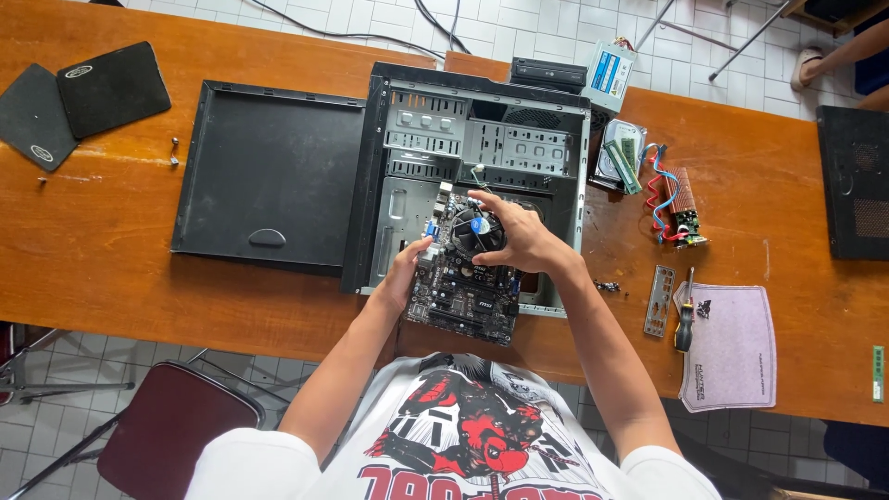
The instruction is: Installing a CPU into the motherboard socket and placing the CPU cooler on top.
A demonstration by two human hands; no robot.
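A dark circuit board [463, 287] sits at the centre of the frame, tilted over the front edge of an open computer case [482, 148] that lies on its side on the wooden bench [93, 250]. The left hand [405, 273] grips the board's left edge, fingers curled around it. The right hand [523, 236] lies on top of the board, its fingers spread and closed over the round cooling fan [475, 231] mounted there.

Left of the case, the black side panel [269, 176] lies flat with its inner face up. In the upper left of the frame two dark mouse pads [79, 97] overlap, with a small screw [174, 151] near them. Right of the case lie a hard drive [616, 153], a bundle of red and blue cables [662, 194], a metal plate with cut-outs [658, 301], and a screwdriver [684, 319] resting against a grey cloth pad [732, 347]. A power supply box [607, 74] stands behind the case at the upper centre, beside a black disc drive [548, 72].
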